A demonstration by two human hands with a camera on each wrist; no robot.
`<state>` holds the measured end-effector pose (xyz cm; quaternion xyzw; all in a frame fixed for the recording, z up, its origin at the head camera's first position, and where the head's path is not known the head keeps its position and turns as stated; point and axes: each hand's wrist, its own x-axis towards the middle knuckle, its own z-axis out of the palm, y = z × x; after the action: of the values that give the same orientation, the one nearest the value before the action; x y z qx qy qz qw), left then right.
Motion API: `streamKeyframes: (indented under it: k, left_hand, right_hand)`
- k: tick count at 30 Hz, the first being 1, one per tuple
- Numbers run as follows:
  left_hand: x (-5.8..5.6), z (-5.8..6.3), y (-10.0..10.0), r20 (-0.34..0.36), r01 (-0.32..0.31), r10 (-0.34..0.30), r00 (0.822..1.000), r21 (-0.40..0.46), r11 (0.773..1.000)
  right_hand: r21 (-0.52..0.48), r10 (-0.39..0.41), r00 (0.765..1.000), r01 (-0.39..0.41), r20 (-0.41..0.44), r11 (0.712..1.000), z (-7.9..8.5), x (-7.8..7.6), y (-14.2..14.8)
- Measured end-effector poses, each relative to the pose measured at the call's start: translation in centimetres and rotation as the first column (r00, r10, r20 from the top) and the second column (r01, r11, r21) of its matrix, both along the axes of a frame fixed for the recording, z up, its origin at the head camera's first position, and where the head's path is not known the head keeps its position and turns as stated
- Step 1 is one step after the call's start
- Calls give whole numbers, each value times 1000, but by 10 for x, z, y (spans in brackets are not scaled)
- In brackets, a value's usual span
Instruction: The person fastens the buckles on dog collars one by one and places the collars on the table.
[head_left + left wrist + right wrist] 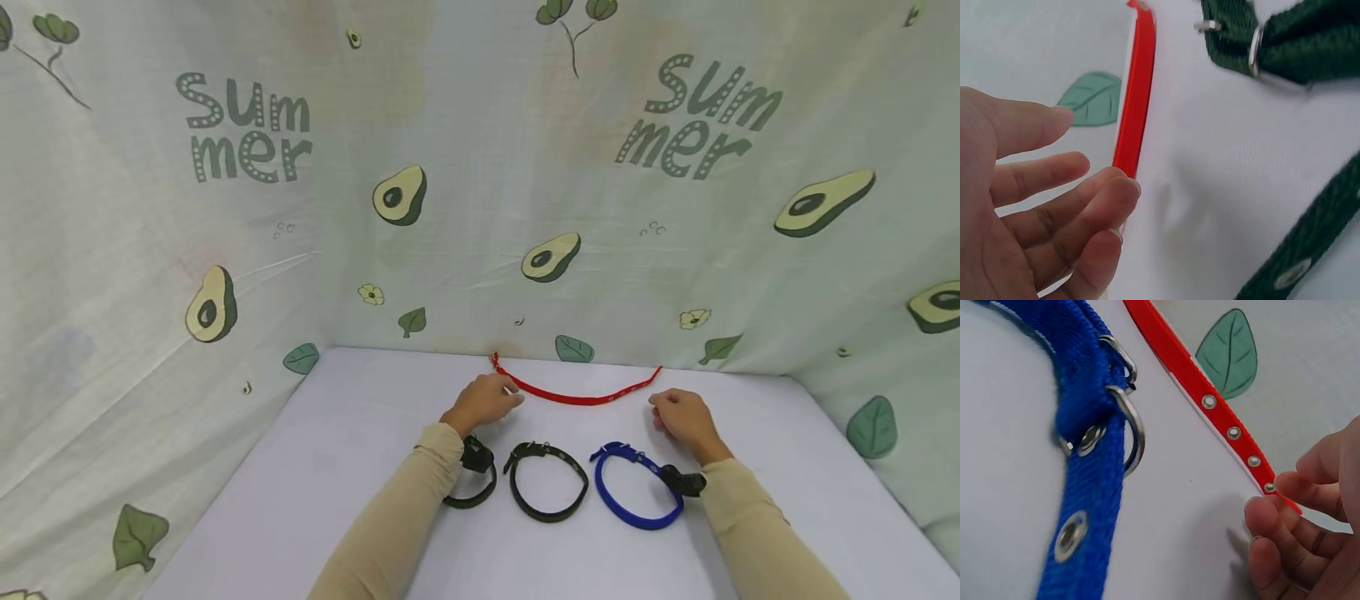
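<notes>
A red collar [577, 400], unbuckled, lies in a shallow curve along the back of the white table. Its tail with metal eyelets [1234, 432] points right. My left hand [486, 398] hovers by its left part, fingers loosely bent and holding nothing; in the left wrist view the fingertips overlap the red strap [1138, 94]. Just in front of the collar's right end is my right hand [684, 421], its fingers loosely curled and nothing gripped. Nearer me, a dark green collar [551, 515] and a blue collar [637, 521] lie buckled into loops.
Another dark looped collar [472, 502] lies partly hidden under my left wrist, which wears a black camera [476, 455]. A second camera [682, 481] on my right wrist overlaps the blue loop. A printed cloth [465, 275] hangs behind the white table [315, 467].
</notes>
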<state>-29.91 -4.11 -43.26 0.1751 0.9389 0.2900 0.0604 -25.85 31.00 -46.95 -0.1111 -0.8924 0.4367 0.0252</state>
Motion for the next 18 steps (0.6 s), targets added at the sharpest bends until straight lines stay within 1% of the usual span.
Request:
streamKeyframes:
  k: [4,9,12,15,18]
  left_hand:
    - [-9,-3,-3,36,-24,24,999,19,1000]
    - [-19,-3,-3,71,-59,56,996,51,997]
    - [-25,-2,-2,65,-82,78,995,61,995]
    - [-30,-3,0,57,-117,113,992,59,991]
    - [-32,-9,4,64,-140,138,988,33,990]
  right_hand:
    - [2,-16,1000,16,-10,1000,1,-7,-1]
    - [51,-17,999,19,-40,999,3,-17,-4]
    - [46,-19,998,22,-55,999,2,-25,-7]
    - [20,-21,997,23,-70,1000,-1,-32,-11]
    - [23,-11,998,13,-55,1000,-5,-37,-14]
